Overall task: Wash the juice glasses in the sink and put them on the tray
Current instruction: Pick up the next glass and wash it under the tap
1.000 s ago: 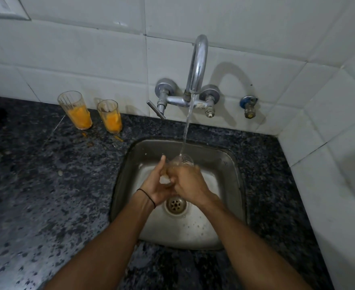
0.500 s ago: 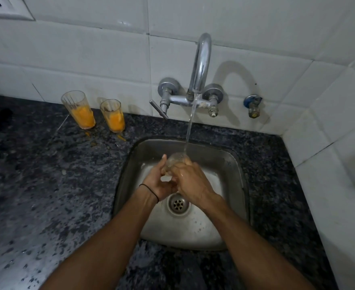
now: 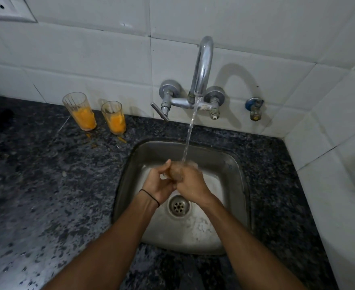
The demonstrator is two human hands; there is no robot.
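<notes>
Over the steel sink both hands hold one clear juice glass under the running tap water. My left hand grips it from the left, thumb up. My right hand wraps over it from the right, fingers curled around the glass. Most of the glass is hidden by my fingers. Two more glasses stand on the dark counter at the back left, each partly filled with orange juice: a taller one and a shorter one. No tray is in view.
A chrome wall tap pours a stream into the sink. A blue-capped valve sits on the tiles to its right. The speckled granite counter has orange drips near the glasses. A tiled wall closes the right side.
My hands have shifted slightly around the glass under the stream; the rim that showed above my fingers is now mostly covered. The view has moved a little closer.
</notes>
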